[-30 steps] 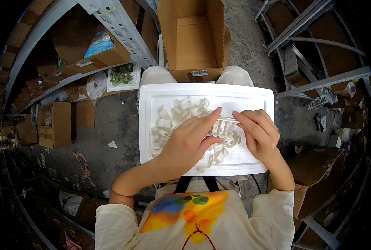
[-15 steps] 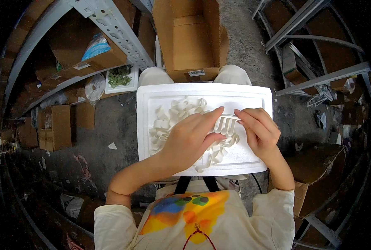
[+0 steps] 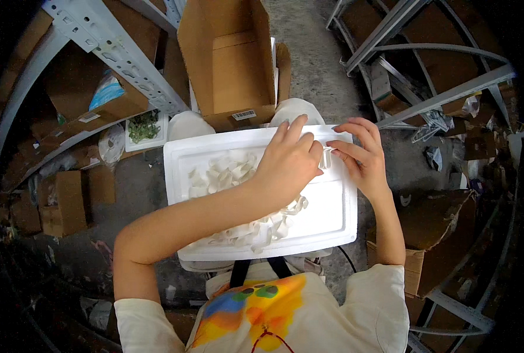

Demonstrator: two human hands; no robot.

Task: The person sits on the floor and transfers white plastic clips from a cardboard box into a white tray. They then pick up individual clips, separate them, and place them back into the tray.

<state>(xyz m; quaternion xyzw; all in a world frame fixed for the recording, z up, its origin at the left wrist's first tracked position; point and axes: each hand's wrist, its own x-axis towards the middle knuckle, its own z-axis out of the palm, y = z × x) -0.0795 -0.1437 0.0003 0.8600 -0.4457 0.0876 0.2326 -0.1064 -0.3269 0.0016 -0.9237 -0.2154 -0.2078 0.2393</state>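
Note:
My left hand [image 3: 289,160] is over the right half of a white foam tray [image 3: 332,220], its back up and fingers bent. It closes on a few nested white curved strips [image 3: 326,159], mostly hidden behind its fingers. My right hand [image 3: 361,154] meets it from the right, thumb and index finger pinching the end of these strips while the other fingers stay raised. A heap of similar loose white curved strips [image 3: 229,172] covers the tray's left and middle, partly under my left forearm. Whether they are plastic I cannot tell.
Beyond the tray stands an open cardboard box [image 3: 241,76] between my knees. Metal shelving [image 3: 115,53] rises at the left, with another rack [image 3: 444,94] at the right. A white tray of green pieces [image 3: 146,130] sits far left. A carton [image 3: 432,235] is near my right elbow.
The view has shifted, so the tray appears further left. My left hand has turned over the strips and covers most of them. The right hand's outer fingers have lifted and spread.

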